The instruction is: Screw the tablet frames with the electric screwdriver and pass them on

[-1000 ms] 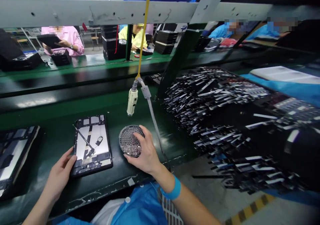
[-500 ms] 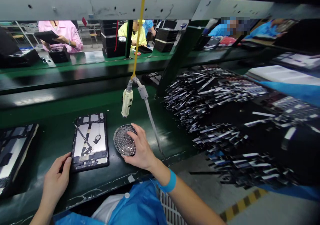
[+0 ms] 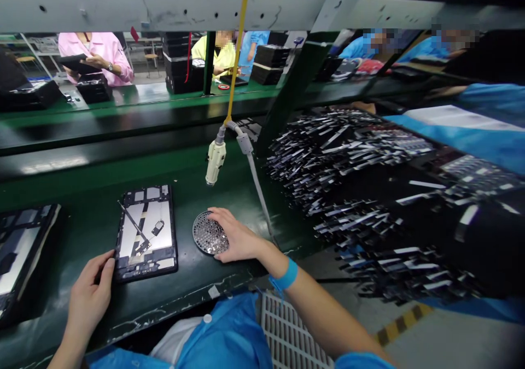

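Note:
An opened tablet [image 3: 164, 232] lies flat on the green bench, its inner parts facing up. A thin strip-like part with a cable [image 3: 135, 221] and a small dark-framed module [image 3: 158, 227] lie loose across it. My left hand [image 3: 92, 287] has thumb and fingers closed at the tablet's left edge. To the right of the tablet, my right hand [image 3: 238, 238] grips the rim of a round screw tray [image 3: 208, 235], a disc full of small holes with shiny screws in it. A cream electric screwdriver [image 3: 215, 162] hangs just above and behind the tray.
A second opened tablet [image 3: 24, 249] sits at the far left. The screwdriver's grey cable [image 3: 260, 194] droops down right of the tray. Large piles of thin dark parts with silvery strips [image 3: 340, 156] fill the right side. Co-workers stand behind the rail [image 3: 172, 8], and a blue sleeve [image 3: 492, 97] reaches in at right.
My right hand and the screw tray have shifted a little right. The hanging screwdriver has swung slightly right and up. A co-worker's blue sleeve has appeared at right. My left hand stays at the tablet.

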Demonstrator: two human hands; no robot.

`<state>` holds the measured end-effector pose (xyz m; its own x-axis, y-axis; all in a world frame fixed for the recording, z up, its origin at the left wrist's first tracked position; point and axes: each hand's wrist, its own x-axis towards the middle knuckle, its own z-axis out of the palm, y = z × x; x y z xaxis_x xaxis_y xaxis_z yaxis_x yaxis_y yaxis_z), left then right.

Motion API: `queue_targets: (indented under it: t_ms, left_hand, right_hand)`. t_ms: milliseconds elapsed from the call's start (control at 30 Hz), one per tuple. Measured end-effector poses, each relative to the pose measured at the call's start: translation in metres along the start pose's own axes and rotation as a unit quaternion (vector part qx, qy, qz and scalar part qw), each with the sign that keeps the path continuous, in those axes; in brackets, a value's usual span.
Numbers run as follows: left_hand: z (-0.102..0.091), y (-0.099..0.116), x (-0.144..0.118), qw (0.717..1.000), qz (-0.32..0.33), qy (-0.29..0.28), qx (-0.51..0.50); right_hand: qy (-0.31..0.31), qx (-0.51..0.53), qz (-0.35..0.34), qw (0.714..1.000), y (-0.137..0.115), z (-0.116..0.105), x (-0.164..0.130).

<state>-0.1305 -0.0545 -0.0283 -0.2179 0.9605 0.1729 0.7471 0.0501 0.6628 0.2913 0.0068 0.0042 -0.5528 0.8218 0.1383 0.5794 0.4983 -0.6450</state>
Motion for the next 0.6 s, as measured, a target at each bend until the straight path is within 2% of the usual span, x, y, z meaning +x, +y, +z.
queue_targets:
  t_ms: [67,133,167,200,233,300,333,367,433,533,600]
  left_hand:
    - [-0.003,0.005,-0.003,0.999,0.029,0.037,0.009]
    - [-0.006,0.018,-0.009,0.990,0.093,0.102,0.010]
    - [-0.006,0.029,-0.015,0.983,0.135,0.127,0.003]
    - [-0.005,0.041,-0.020,0.975,0.181,0.128,-0.009]
    - [-0.002,0.056,-0.027,0.968,0.226,0.104,-0.028]
    - [0.011,0.089,-0.039,0.955,0.287,-0.002,-0.080]
    - [0.021,0.105,-0.044,0.951,0.286,-0.060,-0.104]
    - [0.033,0.120,-0.048,0.950,0.265,-0.117,-0.119]
    - [0.060,0.142,-0.052,0.951,0.187,-0.203,-0.137]
    - [0.095,0.154,-0.049,0.941,0.053,-0.269,-0.200]
    - [0.111,0.155,-0.048,0.918,0.003,-0.281,-0.278]
  right_hand:
    - [-0.036,0.029,-0.001,0.999,0.004,-0.010,-0.001]
    - [-0.017,0.085,0.026,0.996,0.008,-0.015,-0.004]
    - [0.035,0.132,0.062,0.989,0.011,-0.015,-0.006]
    - [0.112,0.185,0.109,0.970,0.014,-0.014,-0.008]
    - [0.197,0.234,0.159,0.939,0.017,-0.010,-0.010]
    - [0.332,0.300,0.235,0.863,0.022,0.001,-0.013]
    - [0.370,0.313,0.255,0.837,0.022,0.007,-0.015]
    - [0.388,0.315,0.264,0.825,0.022,0.014,-0.017]
    - [0.401,0.316,0.269,0.817,0.015,0.029,-0.022]
    - [0.402,0.315,0.281,0.813,-0.008,0.049,-0.032]
    - [0.395,0.319,0.287,0.812,-0.024,0.059,-0.035]
